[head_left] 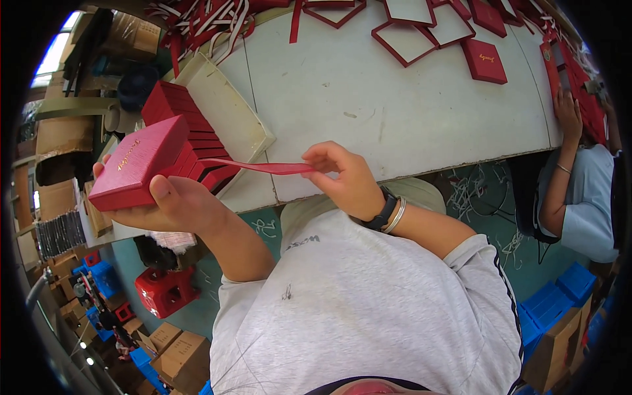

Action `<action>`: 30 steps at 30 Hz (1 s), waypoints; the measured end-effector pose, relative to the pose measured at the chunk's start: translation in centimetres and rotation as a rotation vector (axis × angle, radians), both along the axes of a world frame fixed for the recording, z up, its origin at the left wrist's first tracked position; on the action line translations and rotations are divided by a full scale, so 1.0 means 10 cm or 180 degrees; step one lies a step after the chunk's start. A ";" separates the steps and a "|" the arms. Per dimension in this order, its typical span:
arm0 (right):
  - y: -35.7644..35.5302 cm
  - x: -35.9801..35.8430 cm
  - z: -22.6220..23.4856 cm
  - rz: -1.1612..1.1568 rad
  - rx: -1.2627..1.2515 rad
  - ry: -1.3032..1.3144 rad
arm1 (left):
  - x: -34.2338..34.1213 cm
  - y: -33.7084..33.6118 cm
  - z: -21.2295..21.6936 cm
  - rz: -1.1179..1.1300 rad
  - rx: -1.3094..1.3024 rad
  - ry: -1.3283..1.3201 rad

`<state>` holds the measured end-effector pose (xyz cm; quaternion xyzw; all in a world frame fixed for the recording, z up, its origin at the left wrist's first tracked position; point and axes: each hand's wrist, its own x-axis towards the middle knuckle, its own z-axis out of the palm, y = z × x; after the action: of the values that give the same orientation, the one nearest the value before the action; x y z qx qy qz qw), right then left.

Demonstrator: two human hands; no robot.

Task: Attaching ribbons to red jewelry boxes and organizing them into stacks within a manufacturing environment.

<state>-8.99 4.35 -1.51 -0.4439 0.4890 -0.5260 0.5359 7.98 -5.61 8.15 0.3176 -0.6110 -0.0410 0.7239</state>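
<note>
My left hand (176,203) holds a flat red gift box (138,163) from below, tilted, over the table's near left corner. A red ribbon (263,167) runs from the box to my right hand (345,178), which pinches its free end between thumb and fingers. A stack of more red boxes (191,135) lies just behind the held box in a cream tray (230,112). My right wrist carries a dark band and a metal bangle.
The pale table (395,92) has red box lids, trays and ribbons along its far edge. Another person (573,191) sits at the right with a hand on the table. Cardboard boxes, a red stool (164,289) and blue crates are on the floor.
</note>
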 end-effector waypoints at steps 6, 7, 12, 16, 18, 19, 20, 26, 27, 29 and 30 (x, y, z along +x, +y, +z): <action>0.05 -0.24 -0.02 -0.0078 -0.0206 -0.0131 | 0.02 -0.01 0.00 -0.0010 0.0149 0.0165; 0.05 -0.29 0.00 -0.0053 -0.0221 -0.0130 | -0.02 -0.01 -0.01 -0.0081 0.0253 0.0259; 0.03 -0.66 0.39 -0.0407 -0.1188 -0.0305 | -0.04 0.00 -0.18 -0.1426 0.0868 0.1178; 0.06 -0.90 0.75 -0.0464 -0.1394 0.0234 | -0.27 0.08 -0.32 -0.1507 0.1233 0.1900; 0.03 -0.96 0.82 -0.0584 -0.1431 0.0605 | -0.35 0.12 -0.35 -0.1603 0.1399 0.2214; 0.01 -0.98 0.81 -0.0668 -0.1327 0.0640 | -0.38 0.12 -0.36 -0.1617 0.1405 0.2221; -0.01 -1.00 0.79 -0.0674 -0.1324 0.0650 | -0.39 0.12 -0.37 -0.1730 0.1452 0.2279; -0.12 -1.05 0.67 -0.0936 -0.1046 0.0642 | -0.50 0.14 -0.38 -0.2093 0.1790 0.2843; -0.14 -1.05 0.66 -0.0941 -0.1011 0.0644 | -0.51 0.14 -0.39 -0.2192 0.1878 0.2937; -0.17 -1.06 0.64 -0.0947 -0.0972 0.0650 | -0.51 0.14 -0.42 -0.2283 0.1957 0.3090; -0.19 -1.06 0.63 -0.0947 -0.0995 0.0736 | -0.51 0.14 -0.43 -0.2373 0.2033 0.3243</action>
<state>-19.55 2.45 4.75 -0.5017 0.5197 -0.6142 0.3178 2.89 -4.24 3.87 0.2253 -0.2223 -0.6070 0.7290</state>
